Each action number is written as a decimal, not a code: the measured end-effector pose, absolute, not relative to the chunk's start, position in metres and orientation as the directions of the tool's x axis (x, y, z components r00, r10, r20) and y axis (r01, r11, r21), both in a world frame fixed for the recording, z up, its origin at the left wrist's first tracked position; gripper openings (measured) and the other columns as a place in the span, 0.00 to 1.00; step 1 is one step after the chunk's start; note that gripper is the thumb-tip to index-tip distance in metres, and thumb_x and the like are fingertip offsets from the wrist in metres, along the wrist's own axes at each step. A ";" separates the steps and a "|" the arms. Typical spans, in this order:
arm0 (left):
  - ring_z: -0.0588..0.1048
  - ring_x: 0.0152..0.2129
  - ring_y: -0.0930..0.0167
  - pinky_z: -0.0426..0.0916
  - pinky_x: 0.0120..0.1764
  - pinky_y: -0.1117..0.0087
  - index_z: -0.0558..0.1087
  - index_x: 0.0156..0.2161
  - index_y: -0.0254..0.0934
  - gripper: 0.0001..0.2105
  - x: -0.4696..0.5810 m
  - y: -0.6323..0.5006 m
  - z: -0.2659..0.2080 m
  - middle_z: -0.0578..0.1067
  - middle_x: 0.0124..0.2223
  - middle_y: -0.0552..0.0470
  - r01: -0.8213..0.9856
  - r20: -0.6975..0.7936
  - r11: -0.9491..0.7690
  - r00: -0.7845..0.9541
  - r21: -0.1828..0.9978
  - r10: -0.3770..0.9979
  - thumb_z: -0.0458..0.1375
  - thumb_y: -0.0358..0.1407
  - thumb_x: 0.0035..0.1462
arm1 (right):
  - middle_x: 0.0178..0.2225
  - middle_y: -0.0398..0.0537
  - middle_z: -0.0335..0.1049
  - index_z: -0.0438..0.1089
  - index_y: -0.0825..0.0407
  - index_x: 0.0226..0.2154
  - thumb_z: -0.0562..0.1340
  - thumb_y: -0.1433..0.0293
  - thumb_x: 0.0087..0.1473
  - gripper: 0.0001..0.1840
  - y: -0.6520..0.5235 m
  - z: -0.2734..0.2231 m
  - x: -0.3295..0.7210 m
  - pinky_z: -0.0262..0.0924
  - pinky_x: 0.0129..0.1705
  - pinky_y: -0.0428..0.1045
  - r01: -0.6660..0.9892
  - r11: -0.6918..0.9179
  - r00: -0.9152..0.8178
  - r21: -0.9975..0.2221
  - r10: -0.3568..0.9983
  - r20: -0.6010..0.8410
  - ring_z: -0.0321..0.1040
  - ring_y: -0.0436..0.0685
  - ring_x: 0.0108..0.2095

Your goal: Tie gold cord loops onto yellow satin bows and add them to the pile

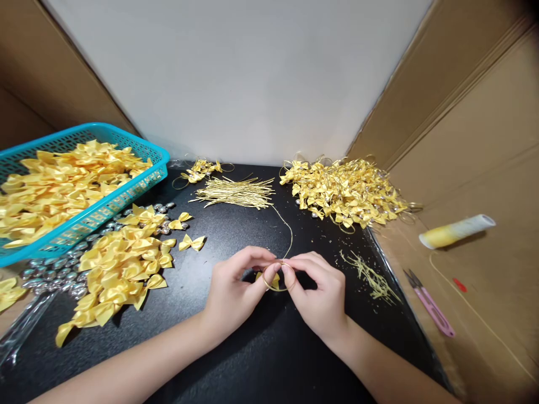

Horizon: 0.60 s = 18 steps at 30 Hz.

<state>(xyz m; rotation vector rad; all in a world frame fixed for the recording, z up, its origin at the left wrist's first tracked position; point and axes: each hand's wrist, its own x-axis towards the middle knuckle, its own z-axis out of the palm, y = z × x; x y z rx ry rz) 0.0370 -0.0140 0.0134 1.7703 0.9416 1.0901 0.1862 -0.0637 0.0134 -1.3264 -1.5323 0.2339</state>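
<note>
In the middle of the head view, my left hand (pixel 240 280) and my right hand (pixel 315 286) meet fingertip to fingertip. Both pinch a thin gold cord (pixel 280 289) that forms a small loop hanging below the fingers. A yellow ribbon bow (pixel 261 276) shows partly behind the loop and my left thumb; the rest of it is hidden. One strand of cord runs from near my fingertips up to a bundle of cut gold cords (pixel 236 192) lying beyond my hands.
At left stand a turquoise basket (pixel 105 209) of yellow bows, a bow pile (pixel 122 264) and silvery beads (pixel 59 275). Finished looped bows (pixel 345 191) heap at back right. Cord scraps (pixel 373 275), pink thread snips (pixel 432 306) and a thread spool (pixel 457 231) lie at right.
</note>
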 end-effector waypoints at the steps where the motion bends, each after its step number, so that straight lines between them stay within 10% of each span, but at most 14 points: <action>1: 0.78 0.25 0.73 0.73 0.31 0.77 0.73 0.35 0.38 0.04 0.037 -0.014 0.014 0.80 0.30 0.53 0.174 0.306 -0.380 0.344 0.908 0.888 0.63 0.29 0.52 | 0.29 0.48 0.77 0.73 0.50 0.31 0.62 0.76 0.54 0.06 -0.064 0.013 0.186 0.65 0.35 0.53 0.621 0.371 0.155 -0.691 0.806 0.572 0.72 0.55 0.29; 18: 0.82 0.31 0.71 0.75 0.34 0.77 0.71 0.38 0.37 0.06 0.035 -0.015 0.009 0.83 0.34 0.53 0.134 0.238 -0.308 0.377 0.942 0.895 0.62 0.30 0.55 | 0.24 0.45 0.68 0.65 0.52 0.25 0.52 0.74 0.60 0.13 -0.059 0.008 0.196 0.55 0.34 0.50 0.632 0.391 -0.021 -0.670 0.872 0.489 0.63 0.52 0.27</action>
